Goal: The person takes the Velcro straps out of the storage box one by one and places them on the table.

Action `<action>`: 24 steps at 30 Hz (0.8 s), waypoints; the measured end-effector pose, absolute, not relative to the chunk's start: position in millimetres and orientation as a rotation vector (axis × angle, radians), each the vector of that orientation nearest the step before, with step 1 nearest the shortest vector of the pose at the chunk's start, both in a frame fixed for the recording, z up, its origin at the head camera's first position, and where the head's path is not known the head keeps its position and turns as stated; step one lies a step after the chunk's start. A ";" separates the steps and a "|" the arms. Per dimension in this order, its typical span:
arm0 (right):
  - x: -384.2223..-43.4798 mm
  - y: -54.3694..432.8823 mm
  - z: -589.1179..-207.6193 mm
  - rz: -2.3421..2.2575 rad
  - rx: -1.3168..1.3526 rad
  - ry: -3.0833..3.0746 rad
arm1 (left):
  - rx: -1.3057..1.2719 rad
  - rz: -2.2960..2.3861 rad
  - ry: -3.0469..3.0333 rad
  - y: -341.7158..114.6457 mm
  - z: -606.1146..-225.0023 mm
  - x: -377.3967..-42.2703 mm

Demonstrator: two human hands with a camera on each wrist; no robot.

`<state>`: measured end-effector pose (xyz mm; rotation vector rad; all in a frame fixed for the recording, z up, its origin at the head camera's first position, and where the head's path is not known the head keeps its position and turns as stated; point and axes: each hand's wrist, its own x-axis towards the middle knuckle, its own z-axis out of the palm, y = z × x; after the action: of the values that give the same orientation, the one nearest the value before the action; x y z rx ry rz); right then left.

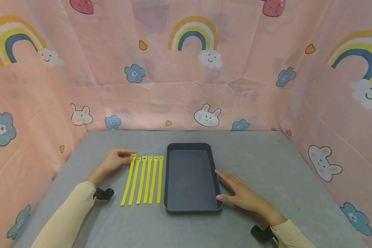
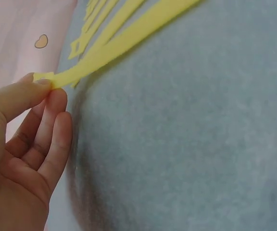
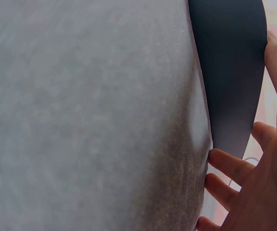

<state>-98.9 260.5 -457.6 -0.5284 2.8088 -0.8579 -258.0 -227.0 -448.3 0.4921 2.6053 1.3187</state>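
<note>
Several yellow hook-and-loop cable ties point(image 1: 147, 181) lie side by side on the table, left of a dark grey rectangular tray point(image 1: 190, 182). At the far end of the leftmost cable tie point(image 1: 127, 184), my left hand point(image 1: 114, 160) pinches its slotted head between thumb and index finger. The left wrist view shows that tie point(image 2: 129, 42) lifted at the head, its strap sloping down to the table. My right hand point(image 1: 243, 193) is at the tray's right side, fingers spread, with thumb and fingertips at the rim. In the right wrist view some fingertips point(image 3: 220, 158) rest on the table beside the tray wall.
A grey cloth covers the table point(image 1: 260, 155). Pink patterned fabric point(image 1: 167, 96) hangs behind it and along both sides. A dark wrist camera point(image 1: 103, 193) sits at the left cuff, and another camera point(image 1: 261, 233) at the right cuff.
</note>
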 end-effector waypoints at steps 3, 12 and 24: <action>-98.9 260.5 -457.7 -0.863 -0.531 2.807 | 0.473 1.299 2.628 -227.3 -450.4 -259.8; -98.9 260.5 -458.2 -0.860 -0.541 2.814 | 0.438 1.244 2.699 -227.6 -456.0 -261.6; -99.4 260.3 -458.1 -0.857 -0.539 2.825 | 0.446 1.149 2.801 -224.2 -457.7 -260.5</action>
<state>-99.4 260.3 -458.1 -0.5394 2.8252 -0.8575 -260.5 -224.2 -457.7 0.4463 2.8013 1.1487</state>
